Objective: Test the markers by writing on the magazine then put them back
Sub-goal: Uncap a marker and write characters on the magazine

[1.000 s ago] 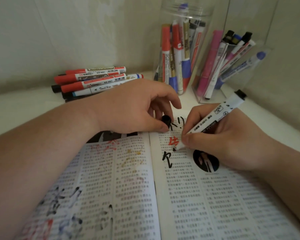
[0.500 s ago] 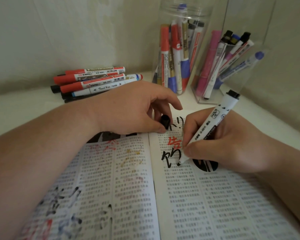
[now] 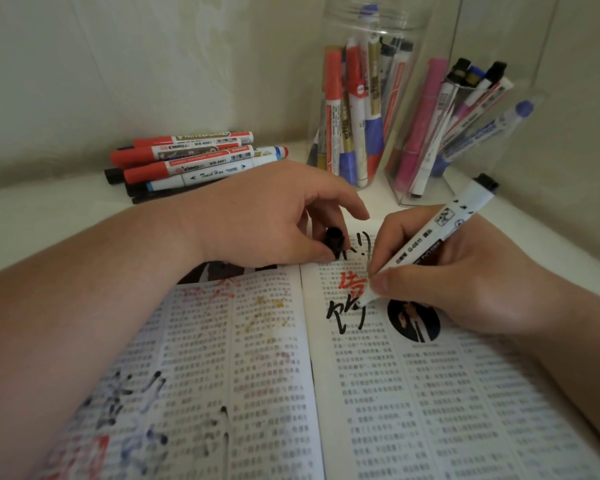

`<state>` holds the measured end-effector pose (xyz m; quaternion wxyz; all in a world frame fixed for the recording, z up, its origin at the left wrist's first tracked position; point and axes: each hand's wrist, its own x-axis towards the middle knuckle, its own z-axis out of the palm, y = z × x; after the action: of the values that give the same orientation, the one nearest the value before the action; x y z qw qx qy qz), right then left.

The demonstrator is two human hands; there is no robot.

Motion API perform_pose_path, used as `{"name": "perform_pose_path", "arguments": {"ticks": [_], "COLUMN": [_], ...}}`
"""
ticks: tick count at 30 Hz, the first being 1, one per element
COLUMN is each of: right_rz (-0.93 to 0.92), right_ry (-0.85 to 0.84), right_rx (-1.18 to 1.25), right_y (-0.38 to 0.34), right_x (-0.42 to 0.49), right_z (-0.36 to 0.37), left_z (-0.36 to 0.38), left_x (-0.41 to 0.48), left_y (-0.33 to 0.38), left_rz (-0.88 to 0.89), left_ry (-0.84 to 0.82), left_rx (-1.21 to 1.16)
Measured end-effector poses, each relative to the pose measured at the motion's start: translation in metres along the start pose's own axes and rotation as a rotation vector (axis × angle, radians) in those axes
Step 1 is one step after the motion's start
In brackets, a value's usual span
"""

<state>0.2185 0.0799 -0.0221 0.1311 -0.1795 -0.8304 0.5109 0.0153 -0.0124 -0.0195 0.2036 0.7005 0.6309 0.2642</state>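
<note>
Right hand point(image 3: 465, 271) pinches the white marker point(image 3: 437, 233), tip on the magazine point(image 3: 413, 393); left hand point(image 3: 274, 216) curls around the black cap point(image 3: 334, 240).

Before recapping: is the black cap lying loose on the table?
No, the left hand pinches the black cap over the magazine while the right hand holds the marker.

Your single head-worn camera looks forward and down, close over the magazine point(image 3: 430, 393), facing the far corner of the desk point(image 3: 49, 216).
</note>
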Motion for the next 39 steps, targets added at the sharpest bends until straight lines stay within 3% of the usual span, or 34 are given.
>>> {"name": "perform_pose_path", "arguments": {"ticks": [11,16,31,33,37,39], "right_rz": [0.060,0.028,-0.011,-0.023,-0.037,-0.067], "right_ry": [-0.094,0.016,0.025,-0.006,-0.252,-0.204], "right_rx": [0.014,0.016,-0.019,-0.001,0.062,0.122], "right_y": [-0.0035,0.0015,0.0038,0.0036,-0.0026,-0.0023], "right_x": [-0.0018,0.0010,0.0001,-0.0024,-0.0072,-0.0041], "right_z": [-0.0032,-0.0033,-0.0014,-0.0025,-0.0019,-0.0018], "left_z": [0.0003,0.0005,0.0000,-0.0002,0.0005,0.0010], "left_x": [-0.0005,-0.0004,-0.0010,-0.0009,-0.0005,-0.0005], "left_y": [0.0002,0.0010,0.0019,0.0020,0.0019,0.0020], "left_rz": [-0.018,-0.024,-0.035,-0.035,-0.036,-0.032], "left_ry": [0.027,0.026,0.022,0.022,0.027,0.027], "left_rx": [0.000,0.010,0.010,0.020,0.019,0.022]}}
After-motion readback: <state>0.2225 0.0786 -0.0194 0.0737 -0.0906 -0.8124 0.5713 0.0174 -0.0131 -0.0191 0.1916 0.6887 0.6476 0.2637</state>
